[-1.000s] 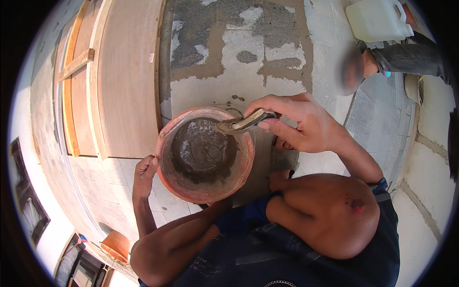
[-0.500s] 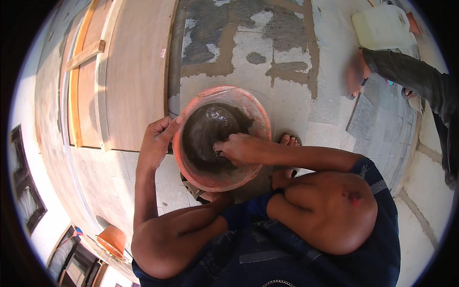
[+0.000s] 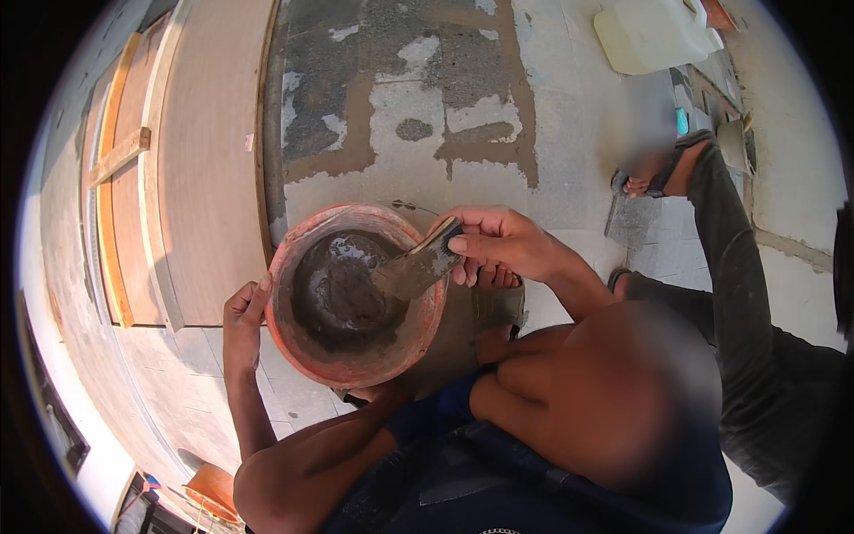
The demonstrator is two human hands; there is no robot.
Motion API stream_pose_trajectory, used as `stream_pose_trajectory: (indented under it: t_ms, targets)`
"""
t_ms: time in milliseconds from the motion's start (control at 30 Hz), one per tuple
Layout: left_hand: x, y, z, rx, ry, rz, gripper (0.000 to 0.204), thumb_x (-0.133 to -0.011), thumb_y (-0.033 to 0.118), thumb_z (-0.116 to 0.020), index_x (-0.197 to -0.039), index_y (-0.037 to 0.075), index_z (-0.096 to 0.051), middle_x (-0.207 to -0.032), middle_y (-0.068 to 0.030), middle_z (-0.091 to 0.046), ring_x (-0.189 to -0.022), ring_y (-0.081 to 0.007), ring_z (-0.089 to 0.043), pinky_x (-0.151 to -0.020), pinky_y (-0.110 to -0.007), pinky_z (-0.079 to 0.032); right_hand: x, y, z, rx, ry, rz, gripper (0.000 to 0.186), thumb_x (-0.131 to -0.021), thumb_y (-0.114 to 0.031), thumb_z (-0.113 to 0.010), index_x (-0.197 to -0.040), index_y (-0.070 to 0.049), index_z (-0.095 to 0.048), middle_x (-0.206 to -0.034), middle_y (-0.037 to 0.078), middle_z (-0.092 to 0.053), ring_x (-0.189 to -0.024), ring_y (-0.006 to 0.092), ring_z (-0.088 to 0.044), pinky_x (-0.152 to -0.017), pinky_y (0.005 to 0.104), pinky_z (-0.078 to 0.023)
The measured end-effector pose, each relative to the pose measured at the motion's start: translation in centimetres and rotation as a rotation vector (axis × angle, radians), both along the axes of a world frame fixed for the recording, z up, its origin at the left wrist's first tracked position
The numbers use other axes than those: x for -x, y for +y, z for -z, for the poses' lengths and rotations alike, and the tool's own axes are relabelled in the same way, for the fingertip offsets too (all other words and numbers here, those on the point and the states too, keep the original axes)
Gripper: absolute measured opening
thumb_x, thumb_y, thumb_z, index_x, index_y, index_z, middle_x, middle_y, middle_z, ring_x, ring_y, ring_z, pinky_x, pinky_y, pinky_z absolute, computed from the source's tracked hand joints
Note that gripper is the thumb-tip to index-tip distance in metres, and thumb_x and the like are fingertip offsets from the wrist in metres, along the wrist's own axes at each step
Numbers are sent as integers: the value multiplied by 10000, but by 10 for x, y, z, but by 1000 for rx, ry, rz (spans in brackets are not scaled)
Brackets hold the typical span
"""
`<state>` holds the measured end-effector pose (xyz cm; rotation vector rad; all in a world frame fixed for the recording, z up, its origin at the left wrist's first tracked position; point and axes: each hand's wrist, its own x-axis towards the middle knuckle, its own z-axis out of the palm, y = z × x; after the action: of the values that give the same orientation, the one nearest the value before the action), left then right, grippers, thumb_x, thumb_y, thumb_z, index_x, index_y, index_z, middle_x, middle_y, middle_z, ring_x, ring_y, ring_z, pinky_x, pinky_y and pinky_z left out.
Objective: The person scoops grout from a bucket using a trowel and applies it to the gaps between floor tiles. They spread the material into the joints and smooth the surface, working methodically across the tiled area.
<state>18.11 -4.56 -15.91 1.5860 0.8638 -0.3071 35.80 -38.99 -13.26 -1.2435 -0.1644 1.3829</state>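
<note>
One flat, crusty tool (image 3: 422, 264) is filling my right hand (image 3: 507, 245), over the red bucket (image 3: 411, 336). My left hand (image 3: 244, 319) is pinching the rim (image 3: 277, 331). The tool's tip is blending in with wet gray mud (image 3: 342, 289).

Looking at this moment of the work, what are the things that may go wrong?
1. The coated flat tool is over the rim of the bucket, so wet grey mix might drip outside, perhaps on the toes nearby.
2. The left hand holds the rim at one side only; a strong push might tilt the bucket.
3. The right hand is bare, so the mix could irritate its skin.
</note>
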Motion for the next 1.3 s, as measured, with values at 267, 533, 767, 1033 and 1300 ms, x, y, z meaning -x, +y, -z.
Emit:
stream_pose_trajectory:
  t_ms: [267,533,767,1033,1300]
  targets:
    - [26,7,24,-9,89,-70,374,-984,391,-549,-722,124,-547,-678,57,-484,-680,-53,-417,-712,-225,-381,13,-132,71,254,-527,835,304,-988,-142,-530,-1258,-2,-528,-959,58,-653,-829,105,-633,-712,262,-519]
    - [30,6,12,12,90,-150,357,-990,396,-532,-874,75,-637,-817,16,-601,-792,-73,-514,-787,-248,-427,55,-129,139,859,-1314,464,303,-917,-46,-563,-1220,-60,-568,-1091,196,-657,-931,383,-650,-809,410,-548]
    - [35,18,17,52,89,-138,351,-993,395,-527,-912,74,-643,-861,10,-613,-828,-75,-531,-806,-245,-432,62,-116,137,952,-1271,226,324,-895,-46,-576,-1217,-68,-552,-1082,225,-650,-952,416,-628,-791,457,-527]
    - [32,13,17,33,91,-168,358,-981,419,-543,-915,82,-642,-850,14,-611,-792,-75,-535,-780,-247,-443,33,-120,109,914,-1217,369,276,-920,-72,-550,-1196,-65,-562,-1000,224,-666,-888,433,-632,-749,455,-526]
    - [31,13,18,32,98,-154,358,-977,423,-549,-920,83,-648,-849,9,-616,-793,-75,-537,-779,-243,-441,39,-121,153,921,-1377,146,320,-899,-96,-518,-1215,-90,-569,-1187,159,-635,-995,355,-633,-813,426,-538]
